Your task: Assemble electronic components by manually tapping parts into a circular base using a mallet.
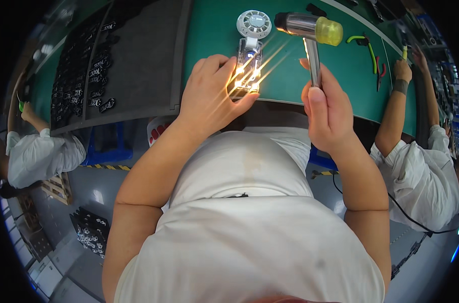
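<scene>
A small handheld fan (254,25) lies on the green tabletop in front of me, its round white head pointing away from me. Bright lights glow along its see-through body. My left hand (206,101) grips the lower part of that body, fingers on the left side and thumb at the near right. In my right hand (332,116) is a mallet (314,63), held upright by its metal handle, with fingers wrapped round it. The mallet's head has a yellow plastic face on the right and a black one on the left. It is raised to the right of the fan.
Left of the fan lies a large dark tray (143,60) with rows of small black parts (100,76). Green-handled pliers (373,55) and red-handled pliers (379,73) rest on the green table (290,81) at right. Co-workers' arms (395,108) reach in at both sides.
</scene>
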`<state>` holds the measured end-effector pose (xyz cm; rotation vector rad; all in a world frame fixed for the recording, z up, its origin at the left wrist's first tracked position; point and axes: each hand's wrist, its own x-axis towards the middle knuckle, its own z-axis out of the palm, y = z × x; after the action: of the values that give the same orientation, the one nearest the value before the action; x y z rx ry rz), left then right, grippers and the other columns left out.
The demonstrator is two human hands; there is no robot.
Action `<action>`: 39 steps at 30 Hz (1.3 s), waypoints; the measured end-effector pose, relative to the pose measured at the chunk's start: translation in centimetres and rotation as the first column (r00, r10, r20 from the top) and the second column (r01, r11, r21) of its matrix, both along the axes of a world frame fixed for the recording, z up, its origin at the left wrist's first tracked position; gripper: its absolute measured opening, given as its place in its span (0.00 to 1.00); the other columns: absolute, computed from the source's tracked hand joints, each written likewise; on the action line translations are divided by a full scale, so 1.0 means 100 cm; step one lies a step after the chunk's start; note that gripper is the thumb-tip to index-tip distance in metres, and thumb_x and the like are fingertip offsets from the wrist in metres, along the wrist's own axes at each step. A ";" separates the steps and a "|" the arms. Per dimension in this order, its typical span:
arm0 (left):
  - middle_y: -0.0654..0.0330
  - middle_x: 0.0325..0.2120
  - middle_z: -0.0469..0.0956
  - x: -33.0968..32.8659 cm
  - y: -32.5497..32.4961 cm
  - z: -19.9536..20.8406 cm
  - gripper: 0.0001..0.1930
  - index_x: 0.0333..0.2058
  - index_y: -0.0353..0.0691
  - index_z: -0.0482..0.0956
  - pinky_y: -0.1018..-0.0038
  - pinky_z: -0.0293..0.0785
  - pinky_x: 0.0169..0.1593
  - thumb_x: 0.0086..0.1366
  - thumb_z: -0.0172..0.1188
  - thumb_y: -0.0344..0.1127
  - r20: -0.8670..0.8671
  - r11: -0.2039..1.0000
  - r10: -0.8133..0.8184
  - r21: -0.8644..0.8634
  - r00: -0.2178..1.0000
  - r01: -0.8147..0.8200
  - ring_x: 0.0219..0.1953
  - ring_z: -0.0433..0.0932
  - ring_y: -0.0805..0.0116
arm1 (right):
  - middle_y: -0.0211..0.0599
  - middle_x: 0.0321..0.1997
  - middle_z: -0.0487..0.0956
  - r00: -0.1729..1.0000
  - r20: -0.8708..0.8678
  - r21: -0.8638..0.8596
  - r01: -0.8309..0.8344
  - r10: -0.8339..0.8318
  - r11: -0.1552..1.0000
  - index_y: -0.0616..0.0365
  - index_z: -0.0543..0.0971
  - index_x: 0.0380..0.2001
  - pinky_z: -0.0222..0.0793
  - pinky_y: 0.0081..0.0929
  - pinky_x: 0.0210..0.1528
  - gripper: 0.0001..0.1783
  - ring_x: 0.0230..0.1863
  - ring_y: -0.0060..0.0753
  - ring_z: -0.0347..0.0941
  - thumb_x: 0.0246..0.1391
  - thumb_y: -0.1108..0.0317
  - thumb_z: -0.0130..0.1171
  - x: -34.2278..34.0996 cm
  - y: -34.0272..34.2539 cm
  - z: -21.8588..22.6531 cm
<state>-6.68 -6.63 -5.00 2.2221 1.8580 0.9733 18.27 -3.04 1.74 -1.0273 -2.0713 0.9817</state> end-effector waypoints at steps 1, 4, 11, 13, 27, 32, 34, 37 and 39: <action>0.54 0.49 0.78 0.000 0.000 0.001 0.32 0.55 0.35 0.81 0.65 0.75 0.56 0.54 0.78 0.44 -0.004 1.000 -0.006 0.000 1.000 0.006 0.47 0.76 0.53 | 0.38 0.34 0.81 1.000 -0.004 0.000 0.006 -0.006 1.000 0.61 0.74 0.68 0.70 0.33 0.36 0.23 0.30 0.34 0.72 0.75 0.70 0.47 0.001 0.000 -0.002; 0.54 0.49 0.78 0.001 0.002 0.001 0.31 0.54 0.36 0.81 0.66 0.75 0.57 0.54 0.78 0.42 0.016 1.000 -0.014 -0.020 1.000 0.014 0.48 0.77 0.53 | 0.32 0.31 0.77 0.949 0.307 0.026 -0.079 0.068 0.997 0.60 0.75 0.68 0.66 0.29 0.33 0.22 0.27 0.27 0.67 0.76 0.70 0.46 0.006 0.007 -0.021; 0.54 0.50 0.78 0.000 0.000 0.017 0.27 0.53 0.38 0.83 0.66 0.76 0.55 0.55 0.78 0.38 0.123 0.996 -0.081 -0.014 0.989 0.083 0.49 0.78 0.54 | 0.24 0.27 0.71 0.990 0.092 0.018 0.109 -0.110 0.994 0.57 0.77 0.68 0.57 0.21 0.26 0.22 0.24 0.17 0.60 0.76 0.68 0.47 0.014 0.037 -0.013; 0.54 0.51 0.78 0.002 -0.001 0.018 0.26 0.54 0.39 0.83 0.66 0.77 0.54 0.56 0.77 0.37 0.090 0.996 -0.064 -0.054 0.994 0.069 0.48 0.78 0.54 | 0.24 0.28 0.71 0.974 -0.008 -0.203 0.219 -0.226 0.954 0.55 0.77 0.68 0.56 0.19 0.25 0.22 0.24 0.17 0.60 0.76 0.67 0.48 0.016 0.049 -0.025; 0.52 0.52 0.79 0.001 0.004 0.012 0.29 0.57 0.38 0.80 0.65 0.79 0.52 0.57 0.77 0.38 -0.026 0.993 -0.051 -0.106 0.998 0.048 0.48 0.80 0.53 | 0.24 0.28 0.72 0.936 -0.142 -0.404 0.242 -0.322 0.882 0.53 0.78 0.68 0.55 0.17 0.22 0.22 0.23 0.15 0.60 0.76 0.65 0.50 0.019 0.061 -0.048; 0.47 0.51 0.80 0.016 0.017 0.036 0.34 0.61 0.31 0.75 0.65 0.79 0.52 0.58 0.74 0.37 -0.061 0.972 0.039 -0.230 0.997 -0.052 0.48 0.82 0.52 | 0.24 0.28 0.72 0.924 -0.154 -0.418 0.259 -0.349 0.870 0.54 0.78 0.67 0.57 0.18 0.22 0.22 0.23 0.15 0.60 0.76 0.65 0.49 0.016 0.057 -0.044; 0.46 0.50 0.81 0.024 0.038 0.048 0.36 0.62 0.28 0.73 0.66 0.80 0.52 0.57 0.74 0.37 -0.163 0.914 0.095 -0.378 0.982 -0.151 0.46 0.83 0.52 | 0.24 0.29 0.72 0.923 -0.157 -0.433 0.256 -0.352 0.864 0.55 0.78 0.67 0.58 0.18 0.22 0.22 0.23 0.15 0.60 0.76 0.65 0.49 0.015 0.059 -0.043; 0.46 0.48 0.82 0.015 0.068 0.059 0.36 0.62 0.28 0.71 0.67 0.80 0.51 0.58 0.73 0.37 -0.170 0.840 0.079 -0.519 0.982 -0.157 0.44 0.83 0.53 | 0.25 0.29 0.72 0.915 -0.184 -0.437 0.251 -0.359 0.864 0.55 0.78 0.67 0.58 0.18 0.22 0.22 0.23 0.15 0.60 0.76 0.65 0.49 0.016 0.063 -0.043; 0.47 0.46 0.83 0.003 0.081 0.066 0.34 0.62 0.29 0.71 0.67 0.81 0.49 0.61 0.71 0.36 -0.058 0.729 0.011 -0.683 0.998 -0.048 0.41 0.84 0.54 | 0.25 0.29 0.72 0.904 -0.210 -0.462 0.244 -0.373 0.853 0.56 0.77 0.67 0.59 0.18 0.22 0.22 0.23 0.16 0.60 0.77 0.66 0.48 0.019 0.061 -0.046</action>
<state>-6.35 1.50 1.59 1.7572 1.8552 0.1460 20.17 3.05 -2.84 -1.2972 -1.4161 1.3524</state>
